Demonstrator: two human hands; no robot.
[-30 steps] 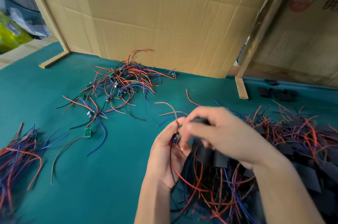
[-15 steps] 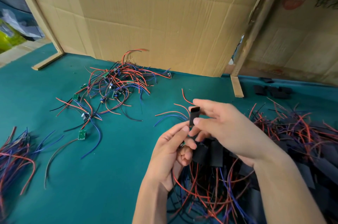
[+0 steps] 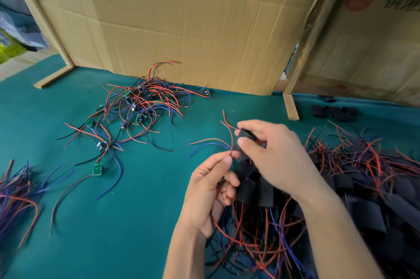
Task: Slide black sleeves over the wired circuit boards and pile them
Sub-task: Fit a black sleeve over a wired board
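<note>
My right hand (image 3: 272, 153) pinches a black sleeve (image 3: 244, 136) between thumb and forefinger above the table. My left hand (image 3: 211, 187) pinches the wires of a circuit board (image 3: 230, 142) just below the sleeve; the red wires rise beside the sleeve's left edge. The board itself is hidden inside my left palm. A pile of sleeved boards with red, blue and black wires (image 3: 352, 176) lies under and right of my hands. A heap of bare wired green boards (image 3: 141, 105) lies at the back left.
The green table (image 3: 136, 210) is backed by cardboard walls (image 3: 193, 28). A loose green board (image 3: 98, 169) lies mid-left. A bundle of wires (image 3: 16, 194) sits at the left edge. Spare black sleeves (image 3: 336, 112) lie at the back right beside a wooden post (image 3: 291, 105).
My right hand lifted the black sleeve up from the pile. My left hand brought the board's wires up to the sleeve's lower end, and the red wires now stand beside it.
</note>
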